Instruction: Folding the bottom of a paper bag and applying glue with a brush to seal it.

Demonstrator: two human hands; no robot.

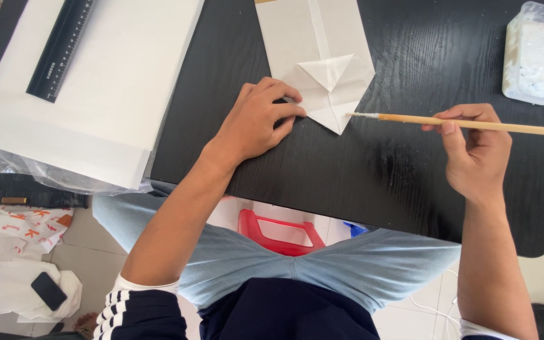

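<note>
My left hand (260, 119) presses down on the folded white paper bag (322, 56), fingers curled with the fingertips (297, 112) pinning the left edge of its pointed bottom flap against the black table (379, 170). My right hand (476, 154) is closed around a wooden brush (467, 124), gripped between thumb and fingers, and the white-tipped bristles touch the right edge of that same flap near its point. The bag runs away from me toward the far edge of the table, its bottom point the nearest part to me. Between my two hands and the table's near edge the dark wood lies bare, with room to shift either wrist. To the left, a large white sheet (96, 94) overhangs the table's left side, a black ruler (61, 47) lying on it, well apart from my left hand. A clear plastic tub of white paste (536, 53) sits at the far right corner, near the brush's handle end.
</note>
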